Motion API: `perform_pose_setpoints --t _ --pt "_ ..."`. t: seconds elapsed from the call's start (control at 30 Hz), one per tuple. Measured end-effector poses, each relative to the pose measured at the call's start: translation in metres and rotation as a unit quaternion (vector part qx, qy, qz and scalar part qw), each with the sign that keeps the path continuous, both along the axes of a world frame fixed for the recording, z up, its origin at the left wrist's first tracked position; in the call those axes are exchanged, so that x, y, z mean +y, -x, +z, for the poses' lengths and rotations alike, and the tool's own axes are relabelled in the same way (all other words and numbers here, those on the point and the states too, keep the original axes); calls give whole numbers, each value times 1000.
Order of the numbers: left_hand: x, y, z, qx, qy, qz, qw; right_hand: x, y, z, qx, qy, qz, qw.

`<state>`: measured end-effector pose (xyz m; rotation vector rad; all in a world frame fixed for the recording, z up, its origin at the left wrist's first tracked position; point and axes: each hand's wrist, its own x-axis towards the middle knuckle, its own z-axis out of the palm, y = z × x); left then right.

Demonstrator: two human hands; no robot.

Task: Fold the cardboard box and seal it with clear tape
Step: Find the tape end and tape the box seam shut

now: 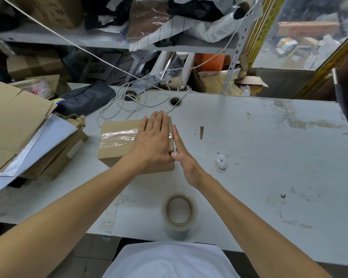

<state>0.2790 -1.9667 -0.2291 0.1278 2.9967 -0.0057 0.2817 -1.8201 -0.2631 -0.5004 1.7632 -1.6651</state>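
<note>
A small closed cardboard box (117, 141) lies on the white table (259, 149), with a strip of clear tape (117, 138) running across its top. My left hand (152, 140) rests flat on the right half of the box top, fingers straight and together. My right hand (184, 157) presses flat against the box's right side, fingers pointing away from me. A roll of clear tape (179, 212) stands on the table near its front edge, close to my body. Neither hand grips anything.
Flattened cardboard and mailer bags (26, 133) are stacked at the left. A tangle of white cable (127, 105) lies behind the box near a cable hole (175, 101). A small white object (221, 161) and a cardboard scrap (201, 132) lie right of the box. Cluttered shelves stand behind.
</note>
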Motion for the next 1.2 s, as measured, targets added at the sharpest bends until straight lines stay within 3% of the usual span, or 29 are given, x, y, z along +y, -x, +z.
perform_pose_setpoints --t 0.23,0.4,0.57,0.9,1.2 --pt "-26 16 28 -118 -16 -23 993 4 11 3 14 -30 8 999" --pt "-38 0 13 -39 40 -3 998 -2 4 4 115 -99 26 988" --pt "-40 -3 5 6 36 10 999 4 0 -1 223 -152 42 962" --pt "-55 -7 7 0 -9 -28 1000 20 6 -7 311 -195 64 928" --pt "-77 -36 -2 19 -13 151 988 17 12 -4 364 -211 43 906"
